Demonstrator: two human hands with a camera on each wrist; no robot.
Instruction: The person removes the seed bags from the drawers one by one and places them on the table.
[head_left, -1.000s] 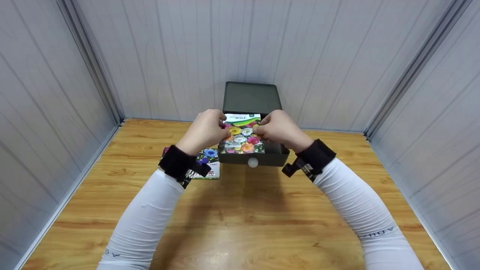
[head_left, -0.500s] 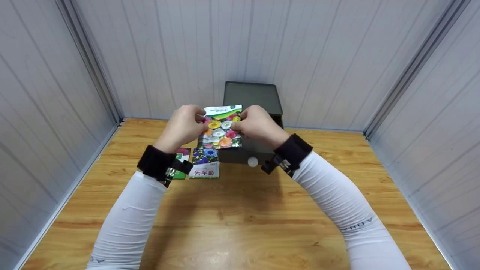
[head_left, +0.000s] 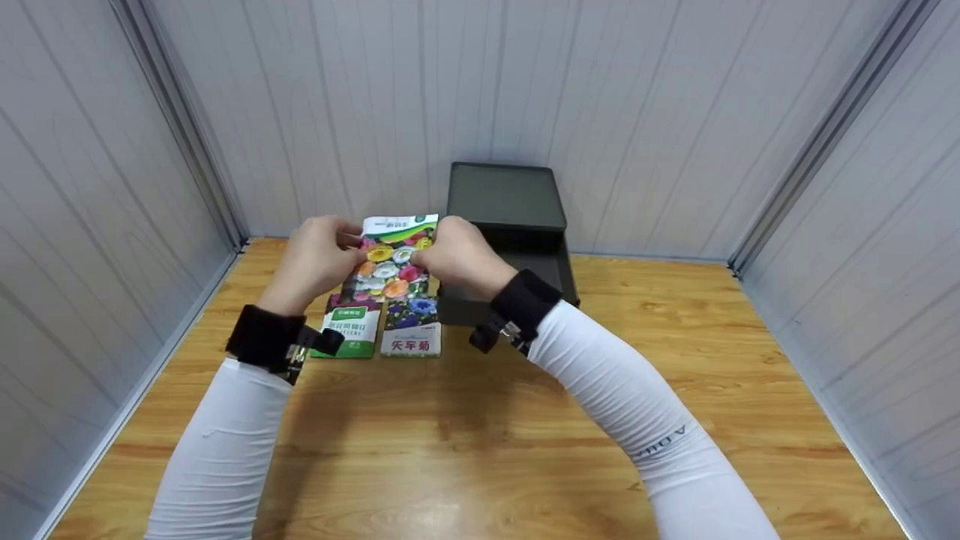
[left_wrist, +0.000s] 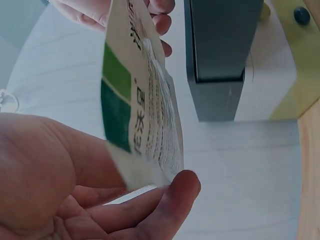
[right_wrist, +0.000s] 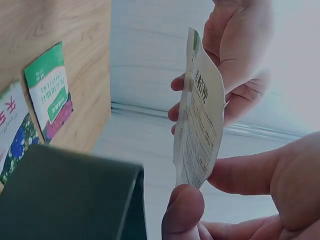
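Note:
Both hands hold a flower seed packet [head_left: 391,259] by its opposite side edges, raised above the table. My left hand [head_left: 319,259] pinches its left edge between thumb and fingers; my right hand [head_left: 461,256] pinches the right edge. Its front shows yellow, white, pink and orange blooms below a white and green top. The printed back of the packet [left_wrist: 145,100] faces the left wrist camera. On the table, just nearer to me, lie a green and white seed packet [head_left: 351,330] and a packet with blue flowers [head_left: 411,328], side by side.
Right of the packets stands a dark grey-green box [head_left: 506,196] with its drawer [head_left: 544,274] pulled out toward me; my right forearm partly covers the drawer. Pale panelled walls [head_left: 645,135] enclose the wooden table [head_left: 480,465] at the back and sides.
Both hands have lifted the flower seed packet from over the open drawer and carried it left, behind the two packets on the table. The drawer's inside now shows more.

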